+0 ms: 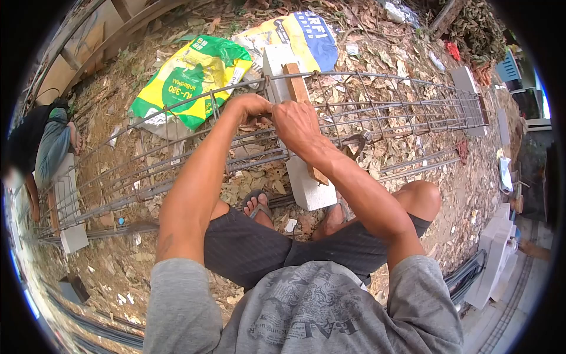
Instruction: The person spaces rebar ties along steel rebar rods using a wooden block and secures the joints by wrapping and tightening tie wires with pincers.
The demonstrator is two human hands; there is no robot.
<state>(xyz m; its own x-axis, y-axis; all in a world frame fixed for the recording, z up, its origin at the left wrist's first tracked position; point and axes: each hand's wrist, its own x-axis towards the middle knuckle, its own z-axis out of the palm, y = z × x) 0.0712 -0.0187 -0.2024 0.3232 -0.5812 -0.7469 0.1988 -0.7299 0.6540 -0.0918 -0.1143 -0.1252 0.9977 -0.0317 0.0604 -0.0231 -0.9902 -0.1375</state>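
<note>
A long rebar cage point(401, 121) of thin steel bars and square stirrups runs across in front of me. Near its middle, my left hand point(253, 107) is closed, with its fingers curled at the bars. Touching it, my right hand point(296, 125) is also closed, knuckles up. Whatever the fingers pinch is hidden behind the hands. Below them a pale block point(309, 192) supports the cage, with a wooden strip point(296, 87) lying along it. A dark tool that looks like pincers point(358, 140) rests on the bars right of my right hand.
Green-yellow point(187, 79) and white-blue point(315, 41) sacks lie beyond the cage on leaf-covered ground. Another person point(52, 141) sits at the cage's left end. More pale blocks prop the left end point(73, 238) and right end point(466, 82). Loose bars point(421, 165) lie at right.
</note>
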